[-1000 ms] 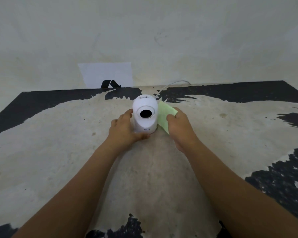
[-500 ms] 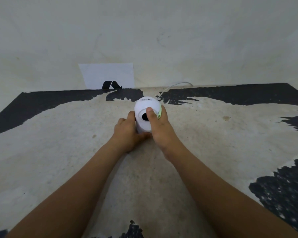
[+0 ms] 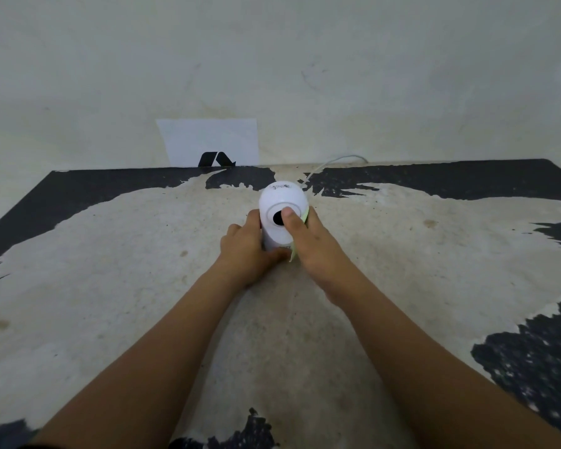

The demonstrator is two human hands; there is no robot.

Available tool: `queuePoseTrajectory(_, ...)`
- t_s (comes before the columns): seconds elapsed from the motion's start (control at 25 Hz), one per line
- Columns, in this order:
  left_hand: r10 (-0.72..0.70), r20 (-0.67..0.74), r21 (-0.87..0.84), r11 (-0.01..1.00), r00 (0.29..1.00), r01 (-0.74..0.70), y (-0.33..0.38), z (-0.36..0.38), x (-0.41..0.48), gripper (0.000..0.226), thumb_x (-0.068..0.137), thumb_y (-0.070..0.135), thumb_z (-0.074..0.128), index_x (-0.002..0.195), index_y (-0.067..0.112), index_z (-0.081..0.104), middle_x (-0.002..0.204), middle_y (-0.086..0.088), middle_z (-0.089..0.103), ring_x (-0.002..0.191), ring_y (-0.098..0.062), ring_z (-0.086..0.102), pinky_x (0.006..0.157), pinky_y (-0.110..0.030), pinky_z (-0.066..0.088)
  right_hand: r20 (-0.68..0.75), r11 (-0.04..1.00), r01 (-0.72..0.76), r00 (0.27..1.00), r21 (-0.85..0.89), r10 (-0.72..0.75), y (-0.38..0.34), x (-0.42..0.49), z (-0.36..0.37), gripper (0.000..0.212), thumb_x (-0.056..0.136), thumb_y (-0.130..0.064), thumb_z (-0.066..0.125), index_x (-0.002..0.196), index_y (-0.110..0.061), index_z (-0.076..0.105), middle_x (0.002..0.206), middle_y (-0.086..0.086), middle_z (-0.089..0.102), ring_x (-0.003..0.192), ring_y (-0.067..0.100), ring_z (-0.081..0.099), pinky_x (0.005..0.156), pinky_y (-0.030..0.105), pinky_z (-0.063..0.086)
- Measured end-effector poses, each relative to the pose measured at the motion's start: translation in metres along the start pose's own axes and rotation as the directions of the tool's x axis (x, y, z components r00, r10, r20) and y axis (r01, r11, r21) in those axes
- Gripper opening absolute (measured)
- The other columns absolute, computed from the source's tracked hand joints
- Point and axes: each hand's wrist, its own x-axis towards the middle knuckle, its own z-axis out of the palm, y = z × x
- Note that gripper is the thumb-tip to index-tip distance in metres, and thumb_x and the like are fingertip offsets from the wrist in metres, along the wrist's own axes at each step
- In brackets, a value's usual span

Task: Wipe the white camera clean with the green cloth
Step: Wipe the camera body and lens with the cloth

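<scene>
White camera [image 3: 280, 202] upright, dark round lens, clasped between left hand [image 3: 245, 251] and cloth-holding right hand [image 3: 314, 244].

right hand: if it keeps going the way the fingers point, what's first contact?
Already there: the right hand presses the green cloth onto the white camera. Beyond the camera, probably its white cable, then the wall.

A bare, worn indoor spot, perhaps a storeroom or plain workroom rather than a lived-in home: the table [image 3: 110, 286] has black paint flaked away to pale, stained material, the wall [image 3: 272, 59] behind is scuffed, unpainted-looking plaster, and a white sheet [image 3: 208, 137] with a black mark leans against it beside a white cable [image 3: 334, 160]
</scene>
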Motion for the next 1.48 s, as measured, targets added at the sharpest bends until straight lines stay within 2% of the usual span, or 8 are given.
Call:
queuePoseTrajectory(0.16,-0.023,0.007,0.02,1.0,1.0,0.023,0.0,-0.001,0.002,0.079,0.077,0.049,0.067,0.139,0.022,0.027,0.129,-0.009,0.053,0.114,-0.028,0.046,0.094,-0.043,0.04,-0.036,0.993,0.104,0.994,-0.054,-0.106,-0.021,0.006,-0.002,0.089,0.074,-0.072,0.035,0.15,-0.031,0.016,0.152,-0.001,0.036,0.136,0.02,0.039,0.112,0.043,0.033)
queuePoseTrajectory(0.48,0.048,-0.037,0.009,0.999,0.998,-0.048,-0.006,0.004,0.002,0.075,0.075,0.048,0.068,0.134,0.017,0.033,0.126,-0.01,0.057,0.111,-0.03,0.047,0.089,-0.042,0.039,0.009,0.997,-0.012,1.0,-0.076,0.013,0.005,-0.002,-0.001,0.062,0.091,-0.061,0.034,0.145,-0.03,0.03,0.137,-0.001,0.051,0.117,0.014,0.049,0.092,0.029,0.036)
queuePoseTrajectory(0.72,0.025,-0.021,0.033,0.999,0.999,-0.024,-0.007,0.005,0.004,0.079,0.075,0.051,0.068,0.136,0.022,0.028,0.128,-0.007,0.056,0.113,-0.029,0.045,0.09,-0.042,0.038,-0.037,0.996,0.073,0.996,-0.054,-0.075,-0.02,0.008,-0.008,0.08,0.081,-0.076,0.023,0.144,-0.028,0.033,0.143,0.002,0.048,0.13,0.02,0.045,0.109,0.04,0.035)
queuePoseTrajectory(0.88,0.048,-0.037,0.025,0.999,0.998,-0.047,-0.009,0.005,0.004,0.077,0.073,0.052,0.069,0.133,0.02,0.032,0.123,-0.006,0.058,0.109,-0.028,0.045,0.088,-0.041,0.037,0.008,0.994,-0.08,0.997,-0.078,0.081,-0.011,0.021,-0.011,0.104,0.063,-0.089,0.019,0.147,-0.028,0.03,0.149,0.001,0.043,0.134,0.021,0.041,0.111,0.045,0.033)
queuePoseTrajectory(1.04,0.059,-0.056,0.05,0.997,0.997,-0.056,-0.008,0.004,0.003,0.077,0.073,0.052,0.069,0.132,0.017,0.034,0.123,-0.008,0.058,0.109,-0.029,0.045,0.084,-0.038,0.034,-0.002,0.966,-0.028,1.0,-0.257,0.029,0.006,0.01,-0.011,0.05,0.087,-0.05,0.051,0.126,-0.02,0.054,0.117,0.002,0.063,0.105,0.02,0.058,0.088,0.036,0.048)
queuePoseTrajectory(1.16,0.063,-0.052,0.061,0.996,0.997,-0.06,-0.007,0.004,0.002,0.077,0.073,0.051,0.07,0.131,0.015,0.035,0.124,-0.009,0.057,0.112,-0.032,0.045,0.083,-0.038,0.032,-0.101,0.926,-0.009,0.994,-0.377,-0.032,0.008,0.005,-0.015,0.013,0.088,-0.02,0.053,0.082,-0.009,0.059,0.077,0.004,0.058,0.077,0.023,0.054,0.058,0.029,0.038)
queuePoseTrajectory(1.28,0.049,-0.026,0.053,0.997,0.998,-0.048,-0.006,0.002,0.002,0.077,0.072,0.051,0.071,0.131,0.017,0.036,0.124,-0.007,0.058,0.116,-0.032,0.044,0.088,-0.039,0.034,-0.122,0.908,-0.014,0.992,-0.419,-0.041,0.006,-0.009,-0.02,0.016,0.085,-0.008,0.046,0.07,-0.009,0.053,0.069,0.005,0.054,0.071,0.024,0.052,0.054,0.029,0.038)
queuePoseTrajectory(1.48,0.018,0.006,-0.134,0.991,1.0,-0.017,-0.011,-0.011,-0.014,0.053,0.087,0.023,0.053,0.138,0.021,0.037,0.137,-0.008,0.052,0.122,-0.032,0.047,0.1,-0.044,0.039,-0.021,0.918,0.088,0.994,-0.387,-0.104,0.006,-0.037,-0.027,0.027,0.085,-0.01,0.043,0.098,-0.012,0.067,0.089,0.006,0.065,0.082,0.024,0.059,0.066,0.032,0.047)
